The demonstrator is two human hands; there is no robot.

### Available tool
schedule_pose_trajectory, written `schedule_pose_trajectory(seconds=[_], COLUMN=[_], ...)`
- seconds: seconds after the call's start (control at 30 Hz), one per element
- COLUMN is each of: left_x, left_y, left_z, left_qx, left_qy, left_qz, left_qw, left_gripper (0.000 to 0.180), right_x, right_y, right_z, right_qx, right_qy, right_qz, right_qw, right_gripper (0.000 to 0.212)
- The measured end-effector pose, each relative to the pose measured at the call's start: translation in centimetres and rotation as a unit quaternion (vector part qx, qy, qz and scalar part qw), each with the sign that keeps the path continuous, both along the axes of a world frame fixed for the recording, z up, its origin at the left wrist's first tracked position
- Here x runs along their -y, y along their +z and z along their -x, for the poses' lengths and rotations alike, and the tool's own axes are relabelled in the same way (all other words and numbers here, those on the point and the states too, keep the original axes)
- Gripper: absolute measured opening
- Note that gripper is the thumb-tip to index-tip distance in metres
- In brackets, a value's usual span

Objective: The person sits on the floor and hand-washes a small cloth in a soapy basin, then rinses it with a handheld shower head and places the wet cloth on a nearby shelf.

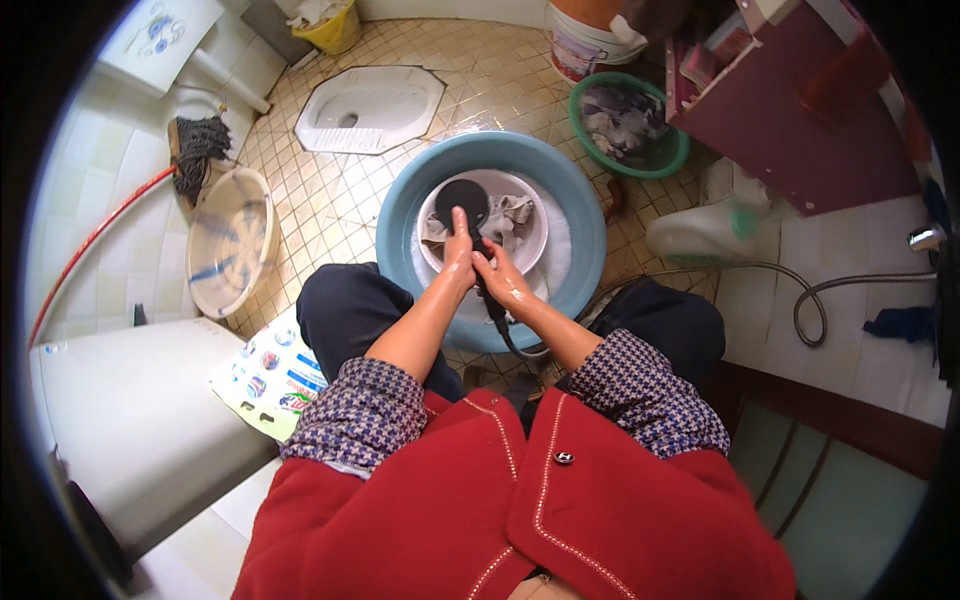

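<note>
Tiled bathroom floor (330,190) carries everything: at its left edge a pale plastic basin (232,240) leans, and in the middle sits our big blue round tub (585,215) holding a white inner bowl (535,245) with a grey wet cloth (505,218). Our left hand (460,255) and right hand (503,282) meet there, fingers closed around a dark strip of fabric (476,240) running lengthwise away from us. A green basket of laundry (672,158) stands further right.

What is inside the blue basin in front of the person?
The blue basin holds a grey bowl with a dark round object and beige cloth. The left hand and right hand grip something dark, mostly hidden. The basin's bottom is covered.
</note>
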State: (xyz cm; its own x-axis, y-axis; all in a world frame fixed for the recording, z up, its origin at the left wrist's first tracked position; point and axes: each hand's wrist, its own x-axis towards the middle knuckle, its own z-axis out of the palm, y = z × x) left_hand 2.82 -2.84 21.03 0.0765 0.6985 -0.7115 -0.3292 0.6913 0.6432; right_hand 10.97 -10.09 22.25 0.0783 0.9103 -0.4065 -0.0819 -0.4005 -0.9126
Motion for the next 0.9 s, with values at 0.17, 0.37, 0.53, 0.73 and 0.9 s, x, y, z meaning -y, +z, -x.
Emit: schedule_pose_trajectory(seconds=[0.17,0.37,0.53,0.73,0.9], left_x=[-0.9,-4.0,-4.7,-4.2,-4.2], left_y=[-0.2,-4.5,-5.6,-3.1,-3.5], left_z=[0.1,0.1,-0.8,-0.1,1.1], left_qx=[0.064,0.369,0.403,0.349,0.346], left_qy=[-0.083,0.043,0.062,0.113,0.103], left_qz=[0.035,0.022,0.04,0.046,0.045], left_qw=[0.994,0.928,0.912,0.929,0.932], left_gripper=[0.084,0.066,0.052,0.05,0.05], right_x=[0.8,3.7,5.1,4.3,4.2], right_y=[1.8,5.0,6.5,5.9,5.7], right_z=[-2.6,-3.2,-2.4,-2.7,-2.5], right_qx=[0.207,0.169,0.095,0.042,0.024], right_qy=[-0.035,-0.016,-0.045,-0.077,-0.08], right_qz=[0.001,-0.026,-0.016,0.012,0.021], right_qw=[0.978,0.985,0.994,0.996,0.996], right_gripper=[0.036,0.03,0.029,0.029,0.03])
